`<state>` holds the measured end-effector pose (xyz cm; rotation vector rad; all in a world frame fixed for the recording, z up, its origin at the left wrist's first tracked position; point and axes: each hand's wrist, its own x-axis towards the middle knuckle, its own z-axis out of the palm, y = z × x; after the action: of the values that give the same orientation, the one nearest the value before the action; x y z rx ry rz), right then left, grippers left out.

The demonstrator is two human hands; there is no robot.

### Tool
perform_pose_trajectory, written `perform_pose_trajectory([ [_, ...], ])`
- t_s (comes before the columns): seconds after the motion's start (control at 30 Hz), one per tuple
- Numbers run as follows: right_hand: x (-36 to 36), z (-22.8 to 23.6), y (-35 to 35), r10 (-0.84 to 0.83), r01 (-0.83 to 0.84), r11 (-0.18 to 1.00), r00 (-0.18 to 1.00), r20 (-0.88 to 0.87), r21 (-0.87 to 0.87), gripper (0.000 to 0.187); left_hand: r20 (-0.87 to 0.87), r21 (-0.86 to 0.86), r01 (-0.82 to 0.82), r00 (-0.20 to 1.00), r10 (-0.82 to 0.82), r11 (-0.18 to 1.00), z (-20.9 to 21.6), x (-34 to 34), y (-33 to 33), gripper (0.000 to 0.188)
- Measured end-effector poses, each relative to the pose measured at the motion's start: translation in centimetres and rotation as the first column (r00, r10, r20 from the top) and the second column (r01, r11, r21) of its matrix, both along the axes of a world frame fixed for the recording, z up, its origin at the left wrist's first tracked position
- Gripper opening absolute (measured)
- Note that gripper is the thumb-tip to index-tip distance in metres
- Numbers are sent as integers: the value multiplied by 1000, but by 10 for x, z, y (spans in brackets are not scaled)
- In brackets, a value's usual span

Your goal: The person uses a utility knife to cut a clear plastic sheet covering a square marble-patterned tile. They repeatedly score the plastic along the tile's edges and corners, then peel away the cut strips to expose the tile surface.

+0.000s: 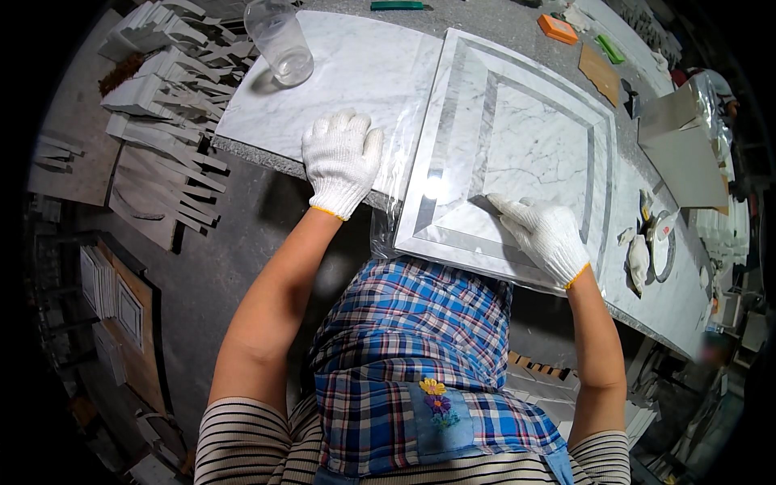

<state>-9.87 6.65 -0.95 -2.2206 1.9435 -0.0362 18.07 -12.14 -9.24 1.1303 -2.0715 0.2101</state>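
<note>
My left hand (343,162), in a white knit glove, lies flat with fingers extended on a pale marble slab (380,73), near its front edge. A clear plastic cup (283,48) stands tilted-looking beyond it on the same slab. To the right, a marble panel (541,137) with grey inlaid bands and a white border lies over clear plastic film (386,226). My gloved right hand (543,234) rests on its lower part, fingertips closed over a small dark flat piece (483,203) pressed against the surface. What this piece is cannot be made out.
An orange box (558,29), a green object (609,48) and a brown cardboard piece (599,75) lie behind the panel. At right are a round dish (663,246) and a pale box (683,153). Stone strips (166,174) are piled at left.
</note>
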Motion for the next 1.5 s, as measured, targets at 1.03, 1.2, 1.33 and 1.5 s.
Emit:
perform_pose_trajectory([
  [1.03, -12, -5, -6, 54, -54, 999, 991, 120, -7, 37, 15, 76, -19, 1000, 18, 997, 6, -1, 4, 18],
  [1.2, -12, -1, -8, 90, -90, 996, 993, 72, -8, 39, 45, 97, -21, 999, 17, 995, 6, -1, 3, 18],
  [1.33, -10, 5, -14, 142, -142, 990, 990, -5, 1, 39, 42, 80, -26, 999, 23, 996, 4, 1, 3, 18],
  [1.5, -10, 7, -18, 182, -184, 982, 981, -71, -28, 42, 28, 66, -12, 1000, 10, 998, 5, 0, 3, 19],
])
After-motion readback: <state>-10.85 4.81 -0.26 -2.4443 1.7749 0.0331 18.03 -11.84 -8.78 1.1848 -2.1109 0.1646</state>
